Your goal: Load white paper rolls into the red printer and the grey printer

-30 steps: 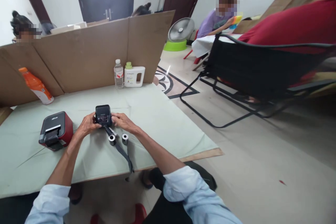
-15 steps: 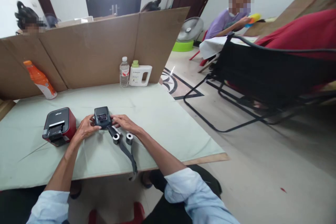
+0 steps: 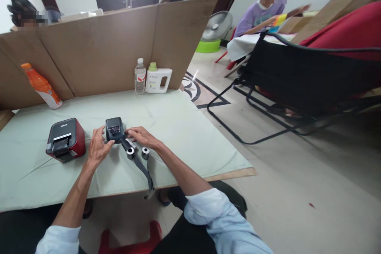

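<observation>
A black boxy device with a dark glossy window and a handle-like part, perhaps a barcode scanner [image 3: 114, 129], lies on the cloth-covered table [image 3: 178, 139]. My left hand [image 3: 99, 147] is open at its left side, fingers spread, thumb close to its lower corner. On the other side my right hand [image 3: 143, 135] has its fingers stretched out, tips at the device's right edge; whether they touch it I cannot tell. Just below are two small rolls, one ribbon roll [image 3: 130, 152] and another ribbon roll [image 3: 145, 152], with a dark grey ribbon [image 3: 144, 170] trailing over the front edge.
A red-and-black label printer [image 3: 66, 139] stands left of my hands. Along the cardboard partition [image 3: 113, 51] are an orange bottle [image 3: 43, 87], a clear water bottle [image 3: 140, 77] and a white jug [image 3: 157, 80]. At right are a black folding chair [image 3: 297, 75] and a seated person [image 3: 258, 18].
My left hand has come away from the device and its fingers have spread. My right hand stays beside it. The view has tilted slightly downward. The person at right has extended an arm.
</observation>
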`<state>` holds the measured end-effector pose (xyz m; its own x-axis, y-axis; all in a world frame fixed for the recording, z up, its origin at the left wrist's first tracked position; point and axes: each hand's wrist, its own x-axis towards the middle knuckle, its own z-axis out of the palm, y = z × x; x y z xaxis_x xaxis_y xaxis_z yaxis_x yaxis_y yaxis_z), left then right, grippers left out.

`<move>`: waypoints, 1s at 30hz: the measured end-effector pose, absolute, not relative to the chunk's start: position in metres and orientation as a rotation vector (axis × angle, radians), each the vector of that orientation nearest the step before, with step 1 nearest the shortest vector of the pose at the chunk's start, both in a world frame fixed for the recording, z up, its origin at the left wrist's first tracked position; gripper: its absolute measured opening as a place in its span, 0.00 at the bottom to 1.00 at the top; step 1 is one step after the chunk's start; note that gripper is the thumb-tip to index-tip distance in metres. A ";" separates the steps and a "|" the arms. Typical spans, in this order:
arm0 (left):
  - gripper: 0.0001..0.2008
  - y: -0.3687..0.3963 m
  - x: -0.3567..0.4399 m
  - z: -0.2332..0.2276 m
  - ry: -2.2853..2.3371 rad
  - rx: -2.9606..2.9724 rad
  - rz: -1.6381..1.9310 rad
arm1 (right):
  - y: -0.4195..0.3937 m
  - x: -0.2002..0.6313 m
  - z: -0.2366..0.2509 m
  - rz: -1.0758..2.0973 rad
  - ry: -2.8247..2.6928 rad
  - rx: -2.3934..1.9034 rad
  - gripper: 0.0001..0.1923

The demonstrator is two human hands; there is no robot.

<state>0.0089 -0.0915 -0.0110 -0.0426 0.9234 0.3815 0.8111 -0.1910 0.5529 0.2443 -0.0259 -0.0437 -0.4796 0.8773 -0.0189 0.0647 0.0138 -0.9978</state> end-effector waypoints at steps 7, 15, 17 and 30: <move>0.19 -0.132 0.042 -0.019 1.641 1.895 0.912 | -0.034 0.259 -0.026 1.609 -1.736 -0.981 0.13; 0.13 -0.138 0.057 -0.018 1.396 1.839 0.847 | -0.039 0.262 -0.021 1.733 -1.764 -0.974 0.11; 0.12 -0.139 0.056 -0.015 1.371 1.881 0.823 | -0.039 0.264 -0.020 1.701 -1.794 -1.003 0.11; 0.09 -0.146 0.066 0.002 1.329 2.008 0.622 | -0.045 0.279 -0.022 1.679 -1.850 -1.047 0.13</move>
<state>0.0655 -0.1463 0.0023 0.3761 0.9259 0.0368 0.6213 -0.2814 0.7313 0.2794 -0.0445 -0.0221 -0.6226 0.7638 -0.1704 0.2434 -0.0180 -0.9698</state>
